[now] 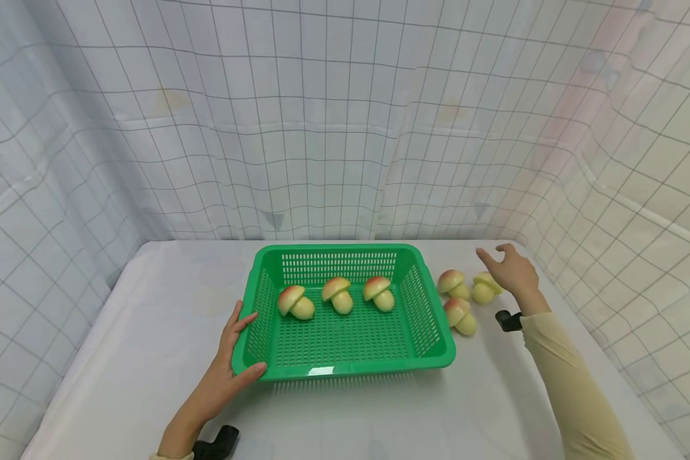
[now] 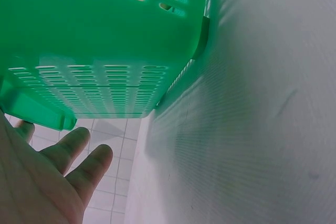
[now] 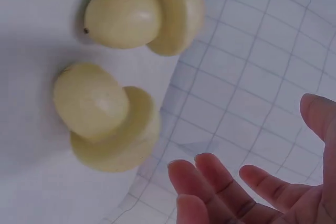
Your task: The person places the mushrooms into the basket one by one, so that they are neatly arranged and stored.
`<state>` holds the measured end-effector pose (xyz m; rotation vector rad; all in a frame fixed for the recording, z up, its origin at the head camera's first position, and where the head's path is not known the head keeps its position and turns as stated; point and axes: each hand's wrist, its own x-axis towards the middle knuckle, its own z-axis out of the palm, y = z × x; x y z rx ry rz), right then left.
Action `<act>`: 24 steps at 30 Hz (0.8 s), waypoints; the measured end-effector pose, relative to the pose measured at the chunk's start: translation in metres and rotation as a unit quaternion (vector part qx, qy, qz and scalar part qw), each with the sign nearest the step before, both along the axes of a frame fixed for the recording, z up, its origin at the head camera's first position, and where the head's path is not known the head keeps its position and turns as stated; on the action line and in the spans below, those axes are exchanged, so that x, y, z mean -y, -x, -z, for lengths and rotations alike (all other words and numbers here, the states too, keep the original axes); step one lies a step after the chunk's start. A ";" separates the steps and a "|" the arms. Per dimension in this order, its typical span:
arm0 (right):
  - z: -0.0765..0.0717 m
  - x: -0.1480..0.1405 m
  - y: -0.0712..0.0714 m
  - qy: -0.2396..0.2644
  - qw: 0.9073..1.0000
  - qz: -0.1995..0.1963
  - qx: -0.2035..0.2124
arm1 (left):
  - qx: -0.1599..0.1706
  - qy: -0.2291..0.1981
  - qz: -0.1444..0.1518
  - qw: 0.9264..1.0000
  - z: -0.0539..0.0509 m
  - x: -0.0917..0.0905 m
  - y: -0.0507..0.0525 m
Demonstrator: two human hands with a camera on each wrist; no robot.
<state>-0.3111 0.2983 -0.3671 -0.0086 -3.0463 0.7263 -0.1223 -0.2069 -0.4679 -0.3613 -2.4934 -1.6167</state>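
Note:
A green plastic basket (image 1: 379, 368) holds 3 toy mushrooms with reddish-yellow caps: a left one (image 1: 301, 307), a middle one (image 1: 342, 301) and a right one (image 1: 383, 298). At its near left corner my left hand (image 1: 225, 367) rests on the rim with thumb and fingers spread wide; the left wrist view has fingers (image 2: 90, 171) straight beside the basket wall (image 2: 94, 35). Over the table's right side hovers my right hand (image 1: 514, 271), holding nothing, its fingers loosely bent. Nearest to it lies a yellowish toy mushroom (image 1: 484, 291), apart from the fingers in the right wrist view.
Two more toy mushrooms, one farther back (image 1: 453, 283) and one nearer (image 1: 461, 317), lie right of the basket. All stand on a white-covered table (image 1: 167, 306). White checked curtains (image 1: 345, 128) enclose the back and both sides.

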 end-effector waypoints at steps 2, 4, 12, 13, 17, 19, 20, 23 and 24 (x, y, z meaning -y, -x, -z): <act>0.008 -0.008 0.000 -0.012 1.000 0.012 0.026 | -0.001 0.001 0.000 1.000 0.000 0.000 0.000; 0.014 -0.014 0.001 -0.020 0.999 0.020 0.045 | -0.001 0.000 0.000 1.000 0.001 0.000 0.000; 0.035 -0.027 0.001 -0.016 0.990 0.028 0.137 | 0.000 -0.002 0.002 1.000 0.000 0.000 0.000; 0.037 -0.027 0.001 -0.011 0.989 0.030 0.146 | 0.000 -0.001 0.002 1.000 0.000 0.000 0.000; 0.045 -0.027 0.001 0.008 0.986 0.039 0.161 | 0.000 -0.002 0.000 1.000 0.000 -0.001 -0.001; 0.048 -0.027 0.003 0.014 0.986 0.043 0.159 | 0.000 -0.002 -0.001 1.000 -0.001 -0.001 -0.001; 0.050 -0.027 0.003 0.017 0.986 0.045 0.159 | 0.001 -0.001 -0.001 1.000 -0.001 -0.001 -0.001; 0.055 -0.027 0.005 0.025 0.986 0.051 0.156 | 0.001 -0.003 -0.001 1.000 -0.001 -0.001 -0.002; 0.056 -0.027 0.006 0.029 0.986 0.053 0.155 | 0.002 -0.004 -0.001 1.000 -0.001 -0.001 -0.002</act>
